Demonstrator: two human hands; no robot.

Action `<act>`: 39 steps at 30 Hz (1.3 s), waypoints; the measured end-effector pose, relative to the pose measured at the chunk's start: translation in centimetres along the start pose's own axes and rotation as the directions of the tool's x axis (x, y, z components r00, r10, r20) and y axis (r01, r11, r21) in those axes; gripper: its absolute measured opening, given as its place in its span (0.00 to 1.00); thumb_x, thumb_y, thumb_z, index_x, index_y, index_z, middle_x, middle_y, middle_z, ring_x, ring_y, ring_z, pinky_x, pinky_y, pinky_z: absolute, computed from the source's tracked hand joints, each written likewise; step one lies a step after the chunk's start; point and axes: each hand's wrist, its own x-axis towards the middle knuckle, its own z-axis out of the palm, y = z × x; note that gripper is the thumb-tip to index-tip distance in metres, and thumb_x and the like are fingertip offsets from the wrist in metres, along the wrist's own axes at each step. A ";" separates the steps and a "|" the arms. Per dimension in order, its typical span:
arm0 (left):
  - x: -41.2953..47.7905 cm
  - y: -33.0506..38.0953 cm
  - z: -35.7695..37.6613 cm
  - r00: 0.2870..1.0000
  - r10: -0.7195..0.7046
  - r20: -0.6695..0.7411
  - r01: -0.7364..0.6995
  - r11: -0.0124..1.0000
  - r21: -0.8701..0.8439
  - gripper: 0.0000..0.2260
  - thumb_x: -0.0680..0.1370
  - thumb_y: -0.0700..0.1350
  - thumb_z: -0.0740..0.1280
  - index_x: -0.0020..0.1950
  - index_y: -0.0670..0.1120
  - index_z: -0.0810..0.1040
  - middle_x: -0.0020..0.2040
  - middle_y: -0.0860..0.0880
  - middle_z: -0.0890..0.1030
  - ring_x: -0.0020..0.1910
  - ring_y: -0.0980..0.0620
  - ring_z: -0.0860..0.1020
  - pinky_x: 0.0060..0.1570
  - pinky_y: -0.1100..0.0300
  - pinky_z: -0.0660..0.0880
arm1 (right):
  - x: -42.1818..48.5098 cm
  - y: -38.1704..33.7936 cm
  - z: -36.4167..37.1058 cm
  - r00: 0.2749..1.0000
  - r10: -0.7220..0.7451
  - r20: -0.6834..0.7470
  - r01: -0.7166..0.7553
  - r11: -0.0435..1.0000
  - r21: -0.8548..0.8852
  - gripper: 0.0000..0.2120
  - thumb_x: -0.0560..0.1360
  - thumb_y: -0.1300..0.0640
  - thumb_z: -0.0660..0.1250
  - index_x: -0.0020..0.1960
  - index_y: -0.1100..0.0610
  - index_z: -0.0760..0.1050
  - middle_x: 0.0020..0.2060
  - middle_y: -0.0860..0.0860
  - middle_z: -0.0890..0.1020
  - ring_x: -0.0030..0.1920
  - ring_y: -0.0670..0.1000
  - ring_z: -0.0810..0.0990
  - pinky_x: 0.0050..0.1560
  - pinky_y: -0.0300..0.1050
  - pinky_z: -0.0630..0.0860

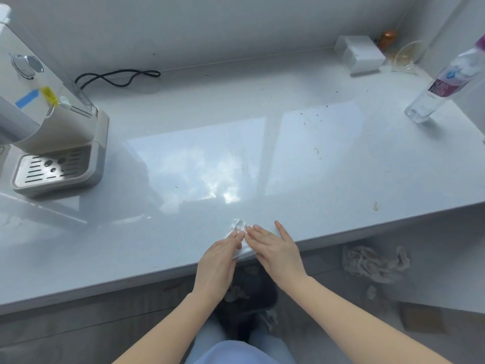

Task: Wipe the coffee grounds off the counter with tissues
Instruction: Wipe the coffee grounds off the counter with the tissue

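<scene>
Both hands lay flat at the near edge of the tabletop (183,232): my left hand (220,256) and right hand (275,248) pressed down, fingers extended and nearly together, on a white tissue (238,227) between them, touching it, gripping nothing. Tissue sat at the rim, partly under the fingertips. The remaining coffee grounds (315,115) lay well away, farther back and to the right, scattered toward the water bottle (441,85). I judged the right hand nearer; the next sweep would run forward and rightward. Coffee machine (52,127) stood far left, apart.
</scene>
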 end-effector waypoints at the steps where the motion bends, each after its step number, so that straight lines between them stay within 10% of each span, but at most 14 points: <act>1: -0.2 0.2 0.2 1.000 -0.018 -0.014 0.018 1.000 -0.013 0.31 0.70 0.30 0.69 0.70 0.49 0.70 0.52 0.52 0.83 0.49 0.51 0.81 0.46 0.63 0.72 | -0.1 -0.1 0.2 0.999 -0.001 -0.036 0.002 1.000 0.009 0.24 0.65 0.60 0.78 0.60 0.50 0.80 0.60 0.44 0.81 0.62 0.44 0.78 0.67 0.58 0.70; 7: -1.4 0.9 0.8 0.993 -0.110 -0.047 0.107 0.992 -0.064 0.24 0.71 0.31 0.67 0.63 0.50 0.76 0.46 0.54 0.84 0.42 0.53 0.81 0.40 0.59 0.78 | -1.8 -0.6 1.5 0.968 0.029 -0.247 -0.008 0.996 0.085 0.16 0.65 0.64 0.78 0.50 0.50 0.84 0.51 0.44 0.85 0.55 0.45 0.83 0.66 0.61 0.69; 17: -2.5 2.1 1.4 0.979 -0.095 0.178 0.115 0.988 -0.105 0.10 0.75 0.36 0.60 0.50 0.49 0.73 0.45 0.53 0.84 0.44 0.52 0.80 0.42 0.62 0.74 | -4.6 0.4 -0.2 0.991 -0.088 -0.098 0.085 0.996 -0.032 0.18 0.69 0.63 0.74 0.53 0.46 0.81 0.38 0.40 0.85 0.60 0.47 0.80 0.69 0.62 0.59; 24: -2.5 3.8 2.8 0.966 -0.119 0.230 0.162 0.970 -0.179 0.08 0.75 0.38 0.56 0.47 0.52 0.64 0.46 0.61 0.78 0.38 0.54 0.72 0.37 0.67 0.67 | -6.7 0.0 -0.3 0.969 0.241 -0.061 -0.230 0.962 0.145 0.16 0.63 0.67 0.77 0.44 0.50 0.84 0.35 0.44 0.81 0.34 0.49 0.77 0.39 0.43 0.73; 29: -1.9 4.8 2.5 0.979 -0.149 0.137 0.178 0.957 -0.231 0.10 0.73 0.39 0.62 0.42 0.53 0.64 0.43 0.59 0.71 0.36 0.54 0.70 0.34 0.60 0.69 | -5.9 -0.5 -1.7 0.840 0.540 0.061 -0.517 0.761 0.391 0.13 0.70 0.59 0.67 0.47 0.40 0.77 0.39 0.41 0.75 0.39 0.45 0.76 0.36 0.38 0.73; 34: 0.2 7.6 2.2 0.901 -0.385 0.200 0.426 0.703 -0.570 0.10 0.74 0.47 0.66 0.36 0.50 0.66 0.29 0.54 0.72 0.28 0.58 0.66 0.28 0.67 0.65 | -4.2 -0.8 -2.9 0.693 0.718 0.071 -0.568 0.482 0.667 0.08 0.67 0.56 0.68 0.38 0.43 0.78 0.39 0.38 0.81 0.41 0.41 0.78 0.38 0.37 0.73; 39: 2.8 10.3 2.2 0.744 -0.549 0.380 0.611 0.331 -0.719 0.06 0.76 0.40 0.63 0.40 0.45 0.68 0.36 0.48 0.73 0.36 0.51 0.72 0.36 0.61 0.70 | -4.0 -1.1 -3.7 0.698 0.715 0.017 -0.480 0.450 0.753 0.12 0.74 0.54 0.69 0.47 0.35 0.77 0.46 0.32 0.78 0.51 0.36 0.77 0.45 0.29 0.74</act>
